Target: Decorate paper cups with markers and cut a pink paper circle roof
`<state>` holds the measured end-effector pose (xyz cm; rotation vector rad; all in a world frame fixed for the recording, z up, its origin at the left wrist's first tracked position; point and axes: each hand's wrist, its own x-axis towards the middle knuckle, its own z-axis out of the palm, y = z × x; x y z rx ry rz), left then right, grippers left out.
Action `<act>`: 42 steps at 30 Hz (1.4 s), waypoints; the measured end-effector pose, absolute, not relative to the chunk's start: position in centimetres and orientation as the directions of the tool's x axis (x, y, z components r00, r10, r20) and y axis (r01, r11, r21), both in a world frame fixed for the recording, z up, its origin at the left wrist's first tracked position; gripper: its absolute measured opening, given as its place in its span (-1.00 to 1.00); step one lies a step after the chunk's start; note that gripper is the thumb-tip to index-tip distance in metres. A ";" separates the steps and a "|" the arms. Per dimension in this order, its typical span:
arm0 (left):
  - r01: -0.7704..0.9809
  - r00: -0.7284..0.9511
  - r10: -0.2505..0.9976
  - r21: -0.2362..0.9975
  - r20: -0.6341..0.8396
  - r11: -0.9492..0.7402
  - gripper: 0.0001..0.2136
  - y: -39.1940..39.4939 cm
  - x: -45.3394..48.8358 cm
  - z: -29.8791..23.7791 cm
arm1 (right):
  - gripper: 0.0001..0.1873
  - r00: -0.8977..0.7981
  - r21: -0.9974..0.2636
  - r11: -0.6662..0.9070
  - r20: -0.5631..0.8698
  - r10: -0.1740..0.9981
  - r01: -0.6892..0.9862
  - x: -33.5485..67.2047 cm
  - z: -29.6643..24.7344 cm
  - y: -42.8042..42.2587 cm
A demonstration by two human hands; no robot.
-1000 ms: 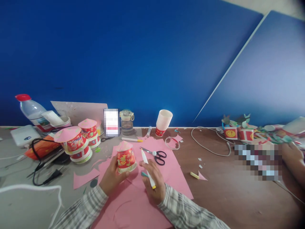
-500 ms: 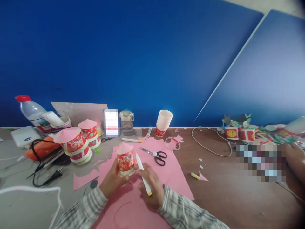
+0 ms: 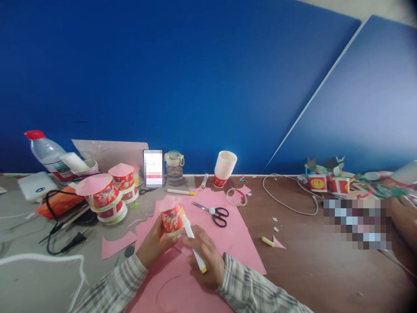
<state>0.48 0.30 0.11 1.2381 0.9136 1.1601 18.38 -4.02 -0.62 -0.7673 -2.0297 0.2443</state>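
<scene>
My left hand is wrapped round a red patterned paper cup turned upside down, with a pink paper cone on top. My right hand grips a white marker with a yellow end, and the marker's tip rests against the cup's right side. Both hands are above a large pink paper sheet lying on the table. Black-handled scissors lie on that sheet just beyond my right hand.
At the left stand stacked decorated cups with pink cones, a water bottle, a black cable and plug. A stack of paper cups, a glass jar and a second marker are at the back. Another person's hand works at the right.
My right hand moved left and brought the marker from beside the cup up against its right side. My left hand kept hold of the cup.
</scene>
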 end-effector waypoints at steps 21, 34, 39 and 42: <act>0.012 0.063 0.993 0.995 0.101 -0.102 -0.43 0.3 1.1 0.5 | -0.59 -0.376 -0.485 0.812 0.721 0.582 0.326 18.6 -0.2 -3.9; 0.093 0.021 0.990 0.986 0.139 -0.141 -0.36 0.2 1.2 0.1 | -0.61 -0.499 -0.475 0.823 0.655 0.567 0.312 18.9 0.0 -3.7; 0.116 0.021 0.986 0.979 0.166 -0.167 -0.36 0.1 1.2 0.5 | -0.60 -0.466 -0.487 0.817 0.671 0.577 0.310 18.9 0.0 -3.8; 0.128 0.011 0.985 0.977 0.171 -0.171 -0.34 0.2 1.2 0.4 | -0.60 -0.443 -0.471 0.814 0.684 0.580 0.340 18.9 -0.1 -3.9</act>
